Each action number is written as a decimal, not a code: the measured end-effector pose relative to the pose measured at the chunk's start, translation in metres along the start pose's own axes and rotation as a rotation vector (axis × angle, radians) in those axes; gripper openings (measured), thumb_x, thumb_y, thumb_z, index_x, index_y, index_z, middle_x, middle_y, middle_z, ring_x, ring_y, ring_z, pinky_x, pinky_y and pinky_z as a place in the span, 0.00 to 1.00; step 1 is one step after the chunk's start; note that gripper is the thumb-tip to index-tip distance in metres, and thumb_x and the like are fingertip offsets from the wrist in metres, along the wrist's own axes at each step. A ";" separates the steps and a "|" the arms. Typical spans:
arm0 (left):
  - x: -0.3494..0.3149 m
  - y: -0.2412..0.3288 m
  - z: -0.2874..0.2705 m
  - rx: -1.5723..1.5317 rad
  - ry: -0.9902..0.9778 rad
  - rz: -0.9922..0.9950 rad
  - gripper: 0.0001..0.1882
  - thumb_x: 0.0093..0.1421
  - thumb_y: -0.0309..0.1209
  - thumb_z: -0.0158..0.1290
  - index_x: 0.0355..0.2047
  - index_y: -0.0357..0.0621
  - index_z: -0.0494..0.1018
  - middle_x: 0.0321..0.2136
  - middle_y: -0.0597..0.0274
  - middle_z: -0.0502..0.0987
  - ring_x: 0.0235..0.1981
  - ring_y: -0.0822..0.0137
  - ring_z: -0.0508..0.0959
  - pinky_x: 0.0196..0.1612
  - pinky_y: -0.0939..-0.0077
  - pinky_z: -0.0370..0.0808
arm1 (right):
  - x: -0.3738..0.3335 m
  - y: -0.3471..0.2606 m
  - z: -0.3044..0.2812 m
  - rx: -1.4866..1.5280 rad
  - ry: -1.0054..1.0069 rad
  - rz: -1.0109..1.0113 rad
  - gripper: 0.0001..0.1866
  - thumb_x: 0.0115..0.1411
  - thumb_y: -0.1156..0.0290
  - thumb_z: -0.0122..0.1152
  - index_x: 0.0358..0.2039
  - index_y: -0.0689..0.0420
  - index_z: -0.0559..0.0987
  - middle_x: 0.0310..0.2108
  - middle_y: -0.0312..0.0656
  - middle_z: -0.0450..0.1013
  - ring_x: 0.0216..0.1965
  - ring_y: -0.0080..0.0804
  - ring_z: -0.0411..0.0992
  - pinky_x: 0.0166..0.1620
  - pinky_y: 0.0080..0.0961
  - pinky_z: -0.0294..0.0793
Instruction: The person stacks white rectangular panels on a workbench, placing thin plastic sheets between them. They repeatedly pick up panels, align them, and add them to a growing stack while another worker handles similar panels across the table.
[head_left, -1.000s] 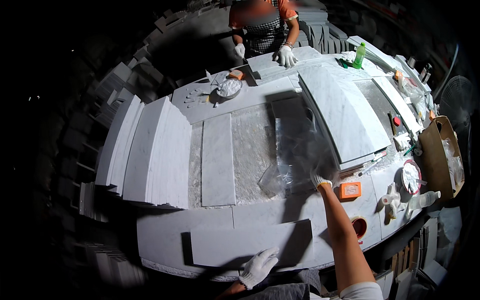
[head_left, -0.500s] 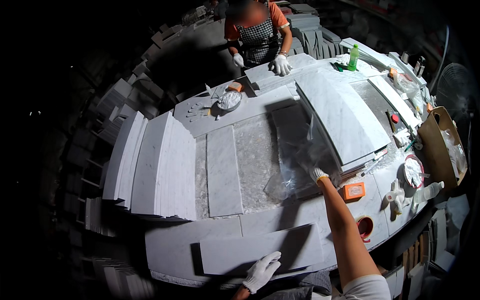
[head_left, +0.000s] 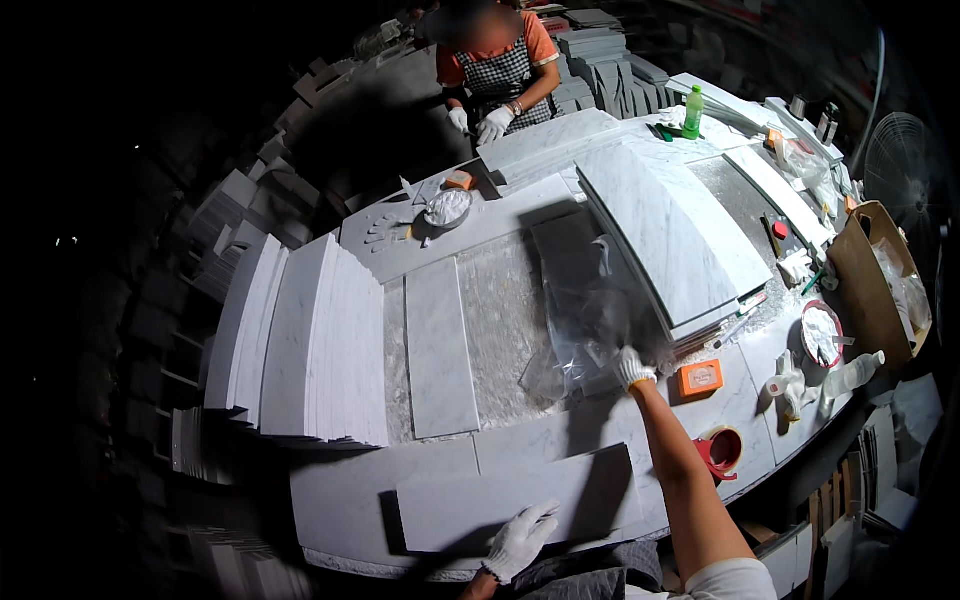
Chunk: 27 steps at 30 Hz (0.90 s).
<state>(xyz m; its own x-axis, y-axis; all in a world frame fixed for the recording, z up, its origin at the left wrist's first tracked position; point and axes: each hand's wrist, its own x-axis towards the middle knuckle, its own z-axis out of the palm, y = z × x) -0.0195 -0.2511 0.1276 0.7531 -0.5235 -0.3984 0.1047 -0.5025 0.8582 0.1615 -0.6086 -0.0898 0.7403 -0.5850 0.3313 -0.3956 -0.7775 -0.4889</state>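
Observation:
My right hand (head_left: 633, 368), in a white knit glove, is closed on the near edge of a clear plastic sheet (head_left: 575, 345). The plastic lies crumpled over a dark, shaded area beside a stack of white marble slabs (head_left: 660, 235). Part of it stands up in a fold, and around the fingers it is blurred. Close to me, a long white marble slab (head_left: 480, 505) lies across the front of the table. My left hand (head_left: 523, 540), also gloved, rests at its near edge, fingers stretched out and holding nothing.
Upright marble slabs (head_left: 315, 340) stand at the left. An orange box (head_left: 700, 378), a red tape roll (head_left: 720, 452), a bowl of white powder (head_left: 822, 335) and a cardboard box (head_left: 870, 275) are at the right. Across the table stands a co-worker in a checked apron (head_left: 500, 75).
My right hand has drawn slightly toward me along with the plastic, whose raised fold has changed shape. My left hand stays at the slab. The co-worker's hands have shifted closer together.

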 end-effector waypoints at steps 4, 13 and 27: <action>-0.007 -0.011 -0.002 0.025 0.075 -0.064 0.20 0.65 0.32 0.52 0.54 0.36 0.71 0.47 0.49 0.78 0.49 0.61 0.78 0.53 0.70 0.73 | 0.015 -0.063 -0.020 -0.019 -0.196 0.057 0.34 0.65 0.54 0.50 0.65 0.63 0.60 0.65 0.55 0.58 0.66 0.51 0.57 0.67 0.39 0.55; -0.003 -0.008 -0.005 0.113 0.053 -0.076 0.20 0.64 0.34 0.54 0.55 0.41 0.71 0.47 0.52 0.79 0.49 0.61 0.78 0.53 0.70 0.73 | 0.057 -0.017 0.039 0.197 -0.155 0.070 0.32 0.59 0.53 0.61 0.58 0.60 0.69 0.58 0.52 0.67 0.61 0.40 0.64 0.61 0.29 0.63; -0.023 -0.042 0.009 0.039 0.054 -0.043 0.19 0.64 0.33 0.52 0.54 0.39 0.71 0.47 0.51 0.78 0.49 0.60 0.78 0.53 0.69 0.73 | -0.027 -0.090 -0.114 0.373 -0.055 0.072 0.34 0.58 0.61 0.62 0.65 0.42 0.64 0.56 0.47 0.71 0.42 0.44 0.79 0.38 0.40 0.80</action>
<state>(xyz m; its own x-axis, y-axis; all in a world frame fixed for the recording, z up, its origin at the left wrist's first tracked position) -0.0467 -0.2243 0.0981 0.7827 -0.4630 -0.4160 0.1134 -0.5511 0.8267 0.1154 -0.5498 0.0370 0.7499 -0.6138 0.2468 -0.2300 -0.5916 -0.7727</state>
